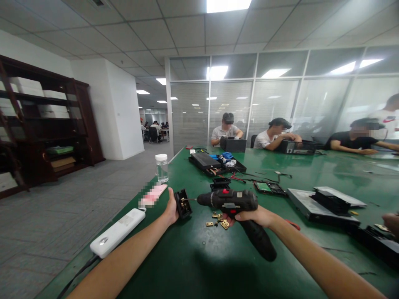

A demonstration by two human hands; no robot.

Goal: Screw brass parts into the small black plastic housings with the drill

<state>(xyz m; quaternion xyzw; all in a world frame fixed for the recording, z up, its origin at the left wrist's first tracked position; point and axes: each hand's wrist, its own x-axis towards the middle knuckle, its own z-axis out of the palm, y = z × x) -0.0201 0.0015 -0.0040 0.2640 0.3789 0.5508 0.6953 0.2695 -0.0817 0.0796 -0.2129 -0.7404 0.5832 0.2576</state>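
Observation:
My left hand [171,207] grips a small black plastic housing [183,203] by its side, tilted so its open face points right. Brass-coloured pieces show inside it. My right hand [254,216] is closed around a black cordless drill [229,200] with red marks, held level above the table. The long thin bit [190,199] points left and reaches into the housing; whether it sits on a screw I cannot make out. On the table below the drill lie several brass pieces [224,224]. Two more black housings [220,184] are just behind the drill.
The green table [187,265] also bears a white power strip [120,232], a pink phone [153,194], a clear jar [161,169], a black case with parts [205,162], a green circuit board [264,187] and silver drives [322,207]. Several people sit across the table; another hand [392,223] is at right.

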